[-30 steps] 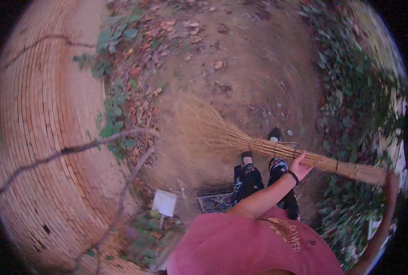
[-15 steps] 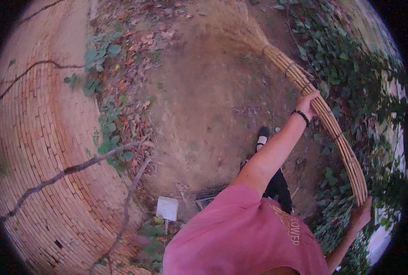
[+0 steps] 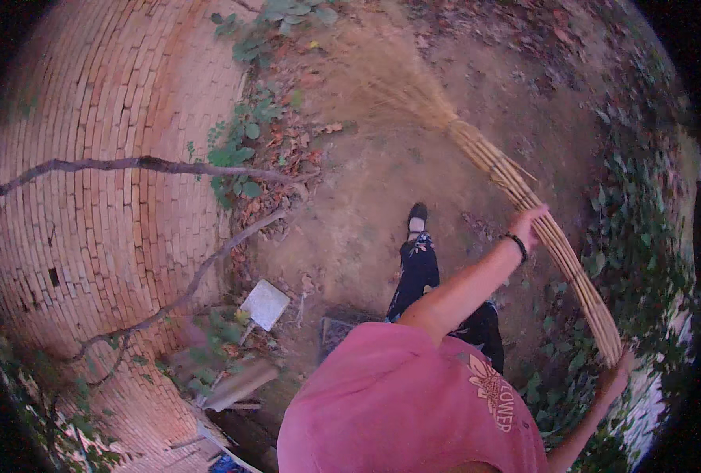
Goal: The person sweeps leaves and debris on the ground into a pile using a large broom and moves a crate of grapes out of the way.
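Observation:
A long broom of bundled thin canes [image 3: 559, 244] slants across the right half of the head view, its straw-coloured bristles [image 3: 401, 83] fanned out over the dirt and smeared by motion. My left hand [image 3: 528, 226], with a dark beaded bracelet on the wrist, is wrapped round the middle of the handle. At the handle's lower end my right hand [image 3: 617, 372] grips the tip; its fingers are partly hidden. Dry leaves [image 3: 287, 142] lie beside the bristles, along the wall's foot.
A brick wall [image 3: 122, 260] rises on the left, with a bare vine stem [image 3: 177, 167] running across it. Leafy plants [image 3: 642, 213] line the right side. A pale square slab [image 3: 265, 305] lies near the wall. My shoe [image 3: 418, 217] stands on the dirt ground [image 3: 350, 229].
The wall, leaves and slab have shifted in view as I moved and turned. One leg now shows stepped forward. The bristles have swept over the ground; both hands keep their grip.

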`<state>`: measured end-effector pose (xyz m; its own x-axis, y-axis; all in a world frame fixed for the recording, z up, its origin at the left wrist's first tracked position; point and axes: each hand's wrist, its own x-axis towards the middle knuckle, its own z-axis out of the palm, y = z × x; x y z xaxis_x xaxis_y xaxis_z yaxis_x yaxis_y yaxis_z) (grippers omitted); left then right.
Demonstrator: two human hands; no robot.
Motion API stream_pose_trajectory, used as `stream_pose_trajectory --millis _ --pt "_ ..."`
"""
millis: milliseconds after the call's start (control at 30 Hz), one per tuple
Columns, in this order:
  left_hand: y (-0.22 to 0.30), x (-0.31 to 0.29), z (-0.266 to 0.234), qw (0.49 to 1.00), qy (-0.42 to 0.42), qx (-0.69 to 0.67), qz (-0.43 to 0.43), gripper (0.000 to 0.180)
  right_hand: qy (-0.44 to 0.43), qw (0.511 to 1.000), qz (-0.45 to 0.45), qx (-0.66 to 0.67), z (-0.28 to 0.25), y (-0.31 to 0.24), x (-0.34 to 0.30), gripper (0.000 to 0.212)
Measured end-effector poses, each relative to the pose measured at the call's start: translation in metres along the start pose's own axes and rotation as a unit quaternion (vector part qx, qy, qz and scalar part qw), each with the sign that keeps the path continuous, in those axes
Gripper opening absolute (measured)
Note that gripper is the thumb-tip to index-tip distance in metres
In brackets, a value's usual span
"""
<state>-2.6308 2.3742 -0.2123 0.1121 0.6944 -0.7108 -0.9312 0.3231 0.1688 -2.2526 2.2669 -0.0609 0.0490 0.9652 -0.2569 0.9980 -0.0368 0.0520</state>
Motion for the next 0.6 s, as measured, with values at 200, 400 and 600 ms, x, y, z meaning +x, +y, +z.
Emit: stream_pose_trajectory --millis 200,400,600 --pt "0.225 0.019 -0.050 0.985 -0.025 -0.116 0.124 0.021 0.138 0.958 -0.201 -0.152 -0.007 -0.178 0.223 0.042" --pt "0.435 0.055 -0.071 0.921 -0.007 -0.267 0.284 0.029 0.251 0.865 -0.353 -0.253 -0.088 -0.433 0.439 0.051" --pt "0.666 0.022 -0.205 0.858 0.060 -0.268 0.434 0.041 0.199 0.797 -0.533 -0.205 -0.165 -0.815 0.407 0.046"
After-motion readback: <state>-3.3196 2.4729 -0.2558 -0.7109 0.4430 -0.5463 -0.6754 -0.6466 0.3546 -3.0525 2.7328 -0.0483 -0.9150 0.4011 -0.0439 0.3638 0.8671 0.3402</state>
